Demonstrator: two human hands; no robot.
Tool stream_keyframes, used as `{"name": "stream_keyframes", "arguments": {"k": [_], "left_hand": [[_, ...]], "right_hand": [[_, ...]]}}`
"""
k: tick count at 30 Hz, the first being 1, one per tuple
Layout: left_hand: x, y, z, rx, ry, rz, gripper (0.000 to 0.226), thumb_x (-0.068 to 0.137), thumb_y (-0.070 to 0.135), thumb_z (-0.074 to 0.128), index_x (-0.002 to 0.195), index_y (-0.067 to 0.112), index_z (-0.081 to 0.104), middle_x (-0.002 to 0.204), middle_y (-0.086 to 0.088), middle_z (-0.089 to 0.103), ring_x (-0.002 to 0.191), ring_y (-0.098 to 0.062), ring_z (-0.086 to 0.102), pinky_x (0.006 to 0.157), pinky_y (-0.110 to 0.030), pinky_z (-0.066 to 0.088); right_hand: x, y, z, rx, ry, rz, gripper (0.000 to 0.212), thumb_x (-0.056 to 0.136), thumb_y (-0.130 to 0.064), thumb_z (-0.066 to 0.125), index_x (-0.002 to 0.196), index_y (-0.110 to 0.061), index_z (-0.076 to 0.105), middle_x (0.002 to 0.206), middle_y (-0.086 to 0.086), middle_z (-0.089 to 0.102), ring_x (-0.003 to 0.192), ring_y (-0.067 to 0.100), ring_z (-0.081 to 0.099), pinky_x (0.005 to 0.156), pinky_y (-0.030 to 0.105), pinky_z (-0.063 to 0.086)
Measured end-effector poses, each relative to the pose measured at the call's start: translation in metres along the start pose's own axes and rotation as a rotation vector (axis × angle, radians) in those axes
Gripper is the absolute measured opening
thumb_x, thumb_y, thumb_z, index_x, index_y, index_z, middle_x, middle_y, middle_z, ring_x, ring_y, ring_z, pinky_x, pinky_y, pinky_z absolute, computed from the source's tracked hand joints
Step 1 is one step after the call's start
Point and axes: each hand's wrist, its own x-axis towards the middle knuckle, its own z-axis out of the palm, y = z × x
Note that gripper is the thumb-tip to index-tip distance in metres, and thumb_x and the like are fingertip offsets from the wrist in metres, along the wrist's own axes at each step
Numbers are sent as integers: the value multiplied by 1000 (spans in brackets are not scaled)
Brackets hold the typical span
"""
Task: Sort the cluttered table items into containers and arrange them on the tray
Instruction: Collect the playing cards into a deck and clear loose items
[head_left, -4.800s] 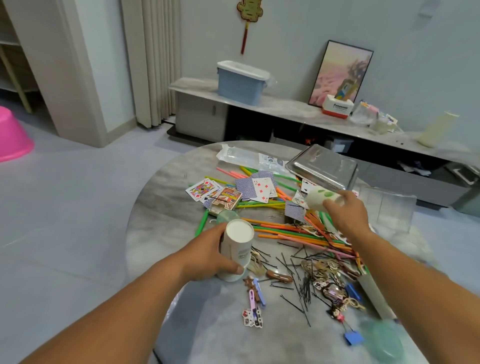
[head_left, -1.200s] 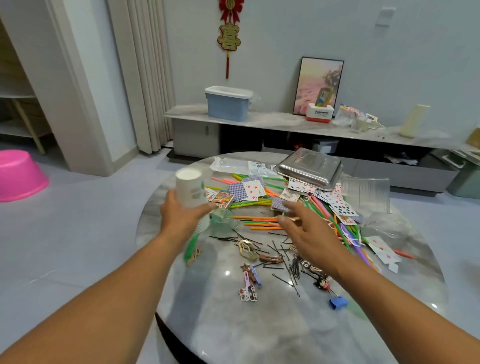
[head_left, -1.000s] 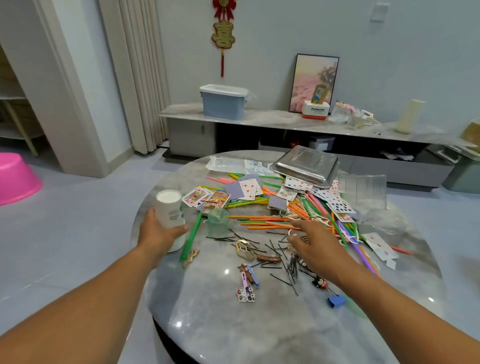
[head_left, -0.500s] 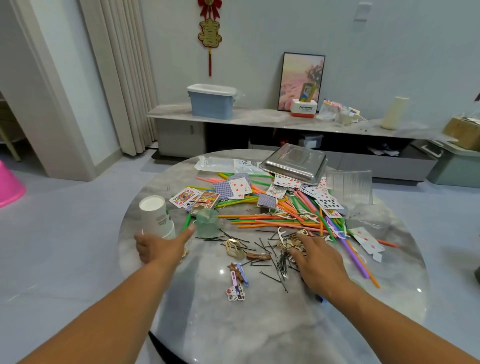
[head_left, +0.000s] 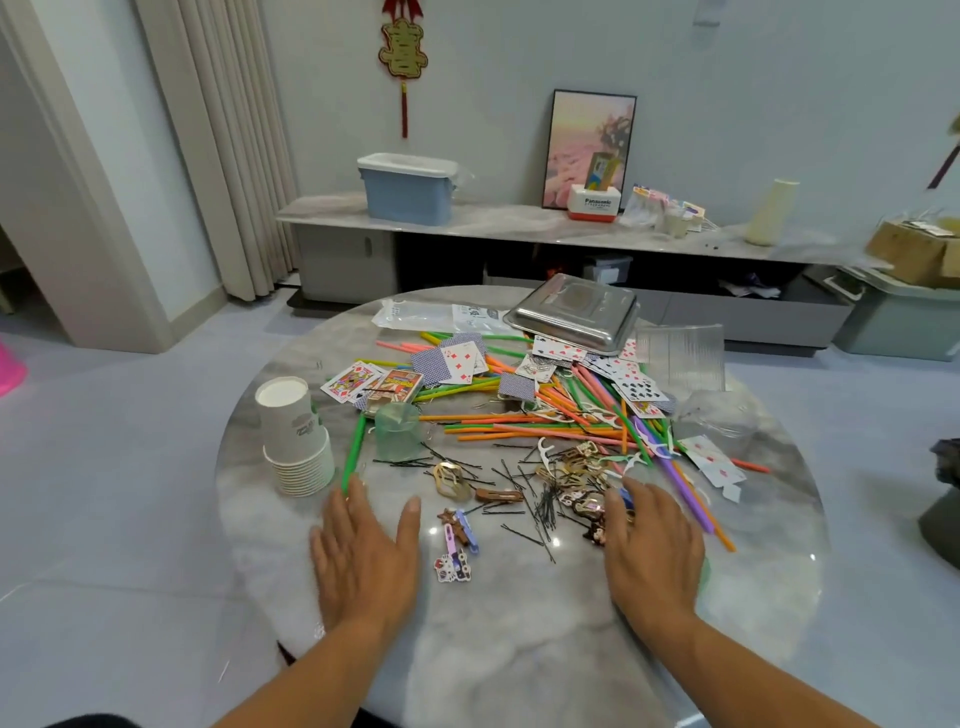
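Steel tray (head_left: 574, 315) lies upside down at the far edge of our bench (head_left: 519, 649), well beyond both hands. Paper cup stack (head_left: 296, 436) stands just left of our left hand (head_left: 363, 561), fingers straight and spread, holding nothing. Our right hand (head_left: 652, 551) has loosely bent fingers resting among hair clips (head_left: 576, 483); whether they pinch anything, we cannot tell.

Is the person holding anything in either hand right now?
The left hand lies flat and open on the table, holding nothing. The right hand rests over the hair clips; whether it has a grip on any cannot be told.
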Motion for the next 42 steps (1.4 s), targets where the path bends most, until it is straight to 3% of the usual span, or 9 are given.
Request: {"name": "stream_keyframes", "arguments": {"k": [6, 11, 16, 23, 28, 30, 33, 37, 42], "left_hand": [[-13, 0, 9, 156, -185, 441, 98, 77, 95, 22, 157, 47, -9, 167, 5, -20, 151, -10, -26, 123, -37, -15], [-2, 7, 20, 261, -233, 420, 82, 88, 84, 18, 158, 47, -3, 169, 0, -15, 153, -17, -21, 124, -42, -12], [9, 16, 28, 264, -320, 501, 70, 98, 71, 22, 159, 45, 0, 170, 2, -7, 155, -14, -14, 124, -40, -9], [4, 20, 24, 81, -358, 666, 81, 88, 85, 16, 158, 48, -1, 168, 15, -9, 149, 2, -22, 122, -29, -15], [-22, 56, 25, -253, -307, 737, 98, 77, 76, 65, 157, 46, 16, 163, 24, 12, 151, 3, 5, 123, -24, 6], [-29, 76, 28, -396, -359, 766, 95, 76, 38, 80, 153, 47, 26, 159, 24, 25, 148, 3, 19, 121, -24, 21], [-27, 91, 27, -535, -338, 671, 78, 78, 1, 74, 143, 36, 49, 144, 17, 48, 137, -1, 42, 114, -30, 39], [-22, 85, 19, -581, -238, 599, 48, 83, 14, 80, 123, 35, 63, 120, 22, 60, 115, 0, 57, 94, -18, 49], [-6, 47, 7, -558, -31, 421, 37, 78, 26, 86, 103, 37, 60, 105, 20, 56, 103, -3, 58, 84, -16, 47]], "right_hand": [[17, -4, -3, 255, 186, 246, 38, 107, -34, 35, 123, -17, 66, 123, 9, 66, 119, 30, 54, 104, 45, 38], [8, 10, -6, 335, 90, 401, 39, 107, -32, 36, 133, -15, 59, 134, 13, 58, 123, 31, 53, 106, 48, 42], [-24, 11, -7, 376, -79, 182, 54, 87, -17, 72, 138, -14, 56, 147, 6, 44, 138, 23, 40, 118, 35, 31], [-24, -7, -10, 515, -155, 104, 43, 92, -7, 69, 129, -25, 57, 148, 0, 39, 138, 13, 40, 107, 11, 24], [-7, -38, -14, 660, -112, 10, 47, 85, -15, 80, 126, -23, 60, 130, -4, 50, 119, 5, 49, 100, 5, 32], [-13, -51, -9, 744, -226, -23, 44, 84, -19, 79, 122, -31, 60, 124, -11, 56, 114, -2, 52, 98, 11, 40], [-13, -55, -5, 863, -349, 5, 29, 90, -26, 73, 116, -37, 63, 119, -16, 64, 111, -6, 58, 95, 16, 49], [-11, -52, -9, 1029, -483, 7, 13, 100, -29, 64, 111, -25, 69, 105, -8, 73, 101, 3, 69, 86, 23, 55], [-3, -33, -1, 691, -316, -124, 15, 104, -33, 54, 109, -28, 67, 109, -7, 63, 104, 2, 57, 89, 19, 44]]}}
